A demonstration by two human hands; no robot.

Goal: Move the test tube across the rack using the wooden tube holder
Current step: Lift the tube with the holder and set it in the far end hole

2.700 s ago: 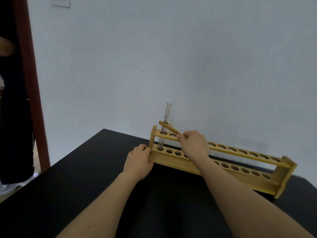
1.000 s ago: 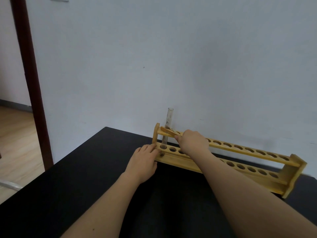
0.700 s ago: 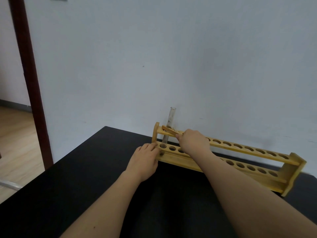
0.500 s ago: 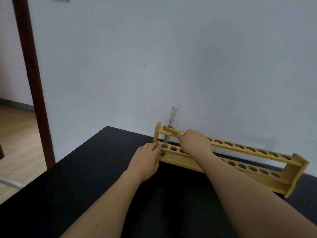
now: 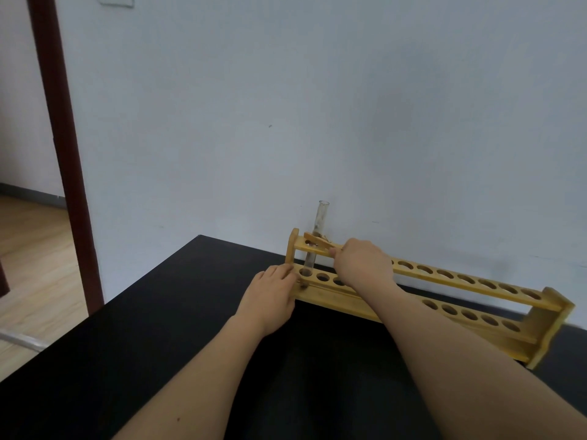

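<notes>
A long yellow wooden rack [image 5: 476, 289] with two rows of round holes stands on the black table by the wall. One clear glass test tube [image 5: 319, 227] stands nearly upright in the leftmost holes. The wooden tube holder [image 5: 317, 241] clamps the tube just above the upper rail. My right hand [image 5: 362, 265] is closed on the holder's rear end. My left hand [image 5: 270, 295] rests flat against the rack's lower left end, fingers on the wood.
The black table [image 5: 158, 360] ends at its left edge beside a dark red door frame [image 5: 63, 154]. A white wall [image 5: 349, 106] rises directly behind the rack. Wooden floor [image 5: 28, 265] lies beyond the doorway.
The tube, lifted and tilted 2.7 s ago, has gone lower and stands straighter in the leftmost holes. Both hands have stayed in place over the last second.
</notes>
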